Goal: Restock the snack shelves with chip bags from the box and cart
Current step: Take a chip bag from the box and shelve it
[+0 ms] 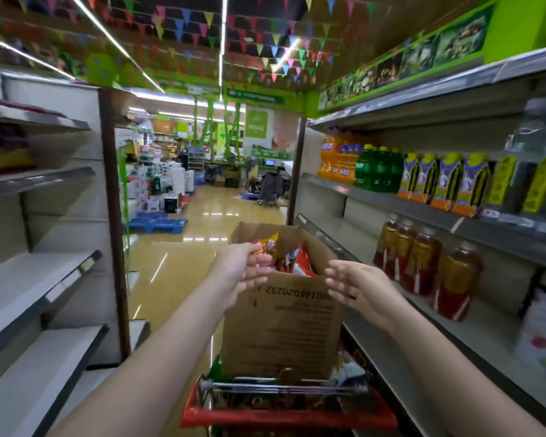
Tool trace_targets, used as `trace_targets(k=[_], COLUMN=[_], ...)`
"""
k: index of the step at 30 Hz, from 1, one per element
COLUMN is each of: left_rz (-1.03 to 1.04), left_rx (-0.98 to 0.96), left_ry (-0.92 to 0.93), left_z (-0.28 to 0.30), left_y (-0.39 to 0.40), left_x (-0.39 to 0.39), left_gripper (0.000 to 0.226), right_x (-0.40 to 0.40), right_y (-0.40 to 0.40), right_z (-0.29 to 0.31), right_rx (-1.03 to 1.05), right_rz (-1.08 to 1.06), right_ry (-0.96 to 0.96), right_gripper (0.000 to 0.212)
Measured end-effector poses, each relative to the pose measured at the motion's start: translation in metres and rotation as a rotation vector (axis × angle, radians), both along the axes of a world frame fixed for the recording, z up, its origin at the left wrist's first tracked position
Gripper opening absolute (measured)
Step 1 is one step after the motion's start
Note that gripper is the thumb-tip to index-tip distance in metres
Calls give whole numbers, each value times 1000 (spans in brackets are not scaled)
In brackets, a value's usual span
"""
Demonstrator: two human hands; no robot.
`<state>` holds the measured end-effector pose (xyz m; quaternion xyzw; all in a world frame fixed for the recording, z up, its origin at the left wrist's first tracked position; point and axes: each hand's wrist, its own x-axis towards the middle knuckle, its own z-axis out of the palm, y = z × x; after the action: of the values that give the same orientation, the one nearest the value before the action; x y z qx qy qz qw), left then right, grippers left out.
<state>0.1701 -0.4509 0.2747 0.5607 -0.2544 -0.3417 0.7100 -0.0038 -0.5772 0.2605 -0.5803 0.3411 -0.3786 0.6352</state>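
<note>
Grey shelves [44, 294] at my nine o'clock look mostly bare, so I judge restocking barely begun. My left hand [237, 272] pinches a chip bag [267, 247] above the box [284, 320]; right hand [356, 288], fingers spread, holds nothing. Cart [284, 417] at six.

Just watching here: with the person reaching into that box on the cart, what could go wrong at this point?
1. The left hand pinches the chip bag only by an edge, so it might slip or tear.
2. The cardboard box stands tall in the red cart; a tug could tip it, and the open right hand hovers near it without holding it.
3. The juice bottles stand near the shelf's front edge beside the right arm; a swing might knock one.
</note>
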Motion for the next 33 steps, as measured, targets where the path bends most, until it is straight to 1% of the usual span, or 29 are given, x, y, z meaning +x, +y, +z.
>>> trace_targets(k=[2,7,10,11,13,15,18,20,22,23,25,26,27,28,29,30,31,32,33], left_rz=[-40,-37,-12,-10,-13,-10,-18,-47,-77,-83,-75,-67,-66,-75,-87,-106,-140,-190,-241], left_rx=[47,78,110,129,158,185,219,249,296,316,350,368,382,393,404,426,444,466,481], left_ry=[-57,66,60,53,29,-2,-31,-58,-104,-122,-144,-150,-160,-181,-238,-306,-364,-406,-431], left_z=[-2,-18,-22,-20,-13,-6,-1,-6,-17,-24,-44,-52,-59,-66,-70,-72,-73,-74,-76], left_y=[-30,-101,-149,-166,-204,-245,-299,-330,-349,-355,-361,-360,-359,-359,-358,-357,-356,-355,-355], left_x=[18,73,101,110,127,143,158,164,165,164,165,165,165,167,167,167,166,166,164], left_gripper=[19,19,14,12,11,12,17,27,31,30,20,15,17,18,16,19,34,54,74], right_x=[16,80,126,141,166,188,217,232,241,244,244,243,242,243,243,242,243,245,247], right_y=[-32,-121,-178,-200,-246,-284,-324,-337,-345,-348,-355,-359,-366,-372,-375,-371,-371,-367,-362], right_z=[1,-8,-28,-33,-37,-38,-51,-65,-82,-88,-95,-98,-101,-104,-106,-103,-102,-97,-92], right_rx=[-28,-102,-184,-223,-364,-499,-624,-619,-531,-492,-488,-510,-521,-515,-507,-496,-507,-507,-476], right_rz=[-15,-38,14,58,202,362,478,508,518,528,506,484,444,375,271,148,41,-27,-56], right_ry=[32,118,286,382,686,988,1286,1461,1541,1561,1562,1518,1457,1383,1294,1161,999,839,678], right_gripper=[18,18,19,18,15,30,52,71,85,87,82,76,74,79,89,99,102,95,81])
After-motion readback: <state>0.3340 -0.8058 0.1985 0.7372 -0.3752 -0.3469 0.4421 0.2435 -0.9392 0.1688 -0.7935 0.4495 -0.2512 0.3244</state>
